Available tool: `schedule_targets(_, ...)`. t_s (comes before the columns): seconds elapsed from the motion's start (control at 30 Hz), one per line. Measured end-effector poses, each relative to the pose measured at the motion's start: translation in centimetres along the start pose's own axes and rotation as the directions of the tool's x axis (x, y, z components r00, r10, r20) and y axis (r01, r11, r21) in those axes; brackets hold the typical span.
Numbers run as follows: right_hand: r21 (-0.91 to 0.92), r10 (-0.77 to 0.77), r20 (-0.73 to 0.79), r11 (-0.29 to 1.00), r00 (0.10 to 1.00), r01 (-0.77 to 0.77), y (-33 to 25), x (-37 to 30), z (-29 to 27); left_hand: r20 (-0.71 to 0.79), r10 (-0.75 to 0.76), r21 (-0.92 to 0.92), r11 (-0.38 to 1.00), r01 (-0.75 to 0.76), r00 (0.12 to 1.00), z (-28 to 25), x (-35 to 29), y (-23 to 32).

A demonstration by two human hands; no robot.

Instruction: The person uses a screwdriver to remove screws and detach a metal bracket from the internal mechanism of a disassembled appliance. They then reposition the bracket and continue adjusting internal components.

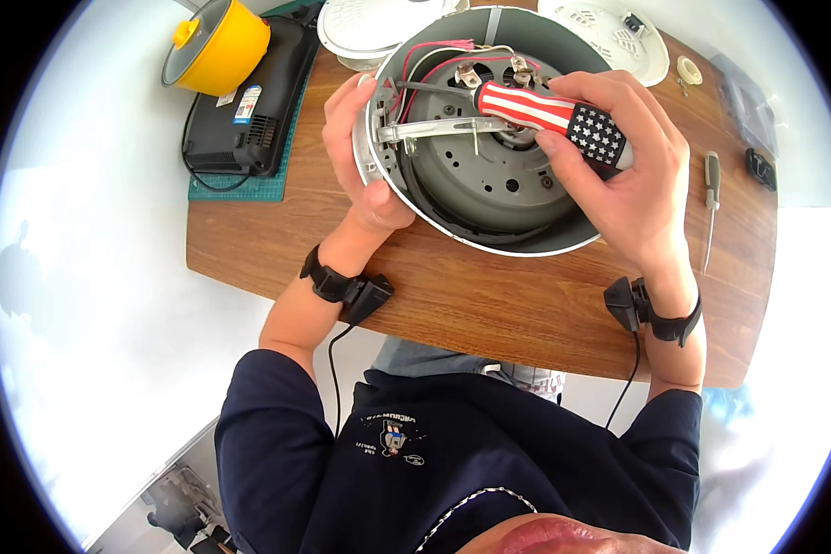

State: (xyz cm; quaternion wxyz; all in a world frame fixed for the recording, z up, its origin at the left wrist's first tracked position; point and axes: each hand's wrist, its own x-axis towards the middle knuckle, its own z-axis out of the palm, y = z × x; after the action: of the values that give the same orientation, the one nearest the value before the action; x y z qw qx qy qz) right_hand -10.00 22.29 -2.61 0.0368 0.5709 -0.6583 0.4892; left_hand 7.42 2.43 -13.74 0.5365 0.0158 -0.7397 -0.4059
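Note:
A round metal appliance housing (pixel 563 235), possibly a rice cooker body, lies tilted with its inside facing up. My left hand (pixel 343 138) is closed around its left rim, thumb at the near side. In my right hand (pixel 651 180) is a screwdriver (pixel 526 106) with a red-and-white striped, starred handle. Its shaft points left across the housing, with the tip at the inner left wall near my left fingers; exact contact is too small to tell. Below the shaft, a metal strip (pixel 443 127) spans inward from that wall. Pink and white wires (pixel 427 48) loop along the far-left inside.
At the far left, a yellow pot (pixel 235 51) rests on a black appliance (pixel 231 129) over a green cutting mat (pixel 272 185). White covers (pixel 379 28) lie behind the housing. A second screwdriver (pixel 712 185) lies to the right, near a small black object (pixel 760 169). Cables hang from both wrists.

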Motion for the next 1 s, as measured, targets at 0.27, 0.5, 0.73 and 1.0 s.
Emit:
schedule_targets(0.27,0.006,-0.020,0.013,1.000,1.000,0.020,-0.1,-0.2,0.3,-0.036,-0.097,-0.004,0.995,0.096,0.995,0.0,0.9,1.1)
schedule_targets(0.5,-0.015,-0.032,-0.001,0.999,0.999,0.032,-0.1,-0.2,0.4,-0.014,-0.091,-0.033,0.995,0.090,0.996,0.2,1.4,1.4)
schedule_targets(0.73,0.023,-0.014,-0.009,1.000,1.000,0.014,-0.1,-0.2,0.3,-0.032,0.079,-0.068,0.994,-0.081,0.996,-0.4,1.3,-0.3)
schedule_targets(1.0,0.019,-0.085,-0.062,0.996,0.994,0.086,0.1,0.0,0.2,-0.011,0.055,-0.023,0.998,-0.055,0.998,0.1,1.3,0.5)
